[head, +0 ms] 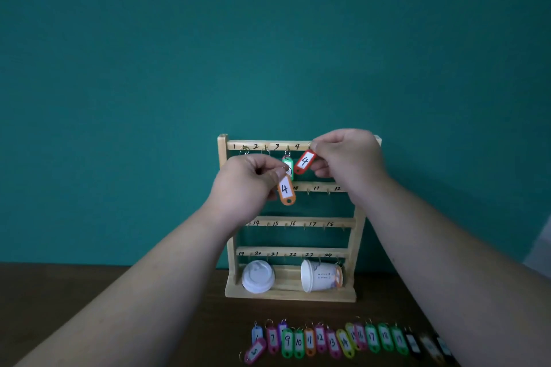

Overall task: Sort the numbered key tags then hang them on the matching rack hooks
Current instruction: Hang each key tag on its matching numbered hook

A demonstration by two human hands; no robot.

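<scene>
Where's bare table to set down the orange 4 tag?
Bare: the table strip between the wooden rack and the key tag row, and the far-left patch beyond the left forearm. Crowded: the tag row; white lid and paper cup fill the rack's base.

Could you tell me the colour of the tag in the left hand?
It's the orange tag, white label, in the left hand; head view.

Orange tag: 4. Red tag: 4. Rack rails: 1–4, 10–12, 14–24.

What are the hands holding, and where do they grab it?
The left hand pinches the orange 4 tag by its top ring; the right hand pinches the red 4 tag at its upper end.
</scene>
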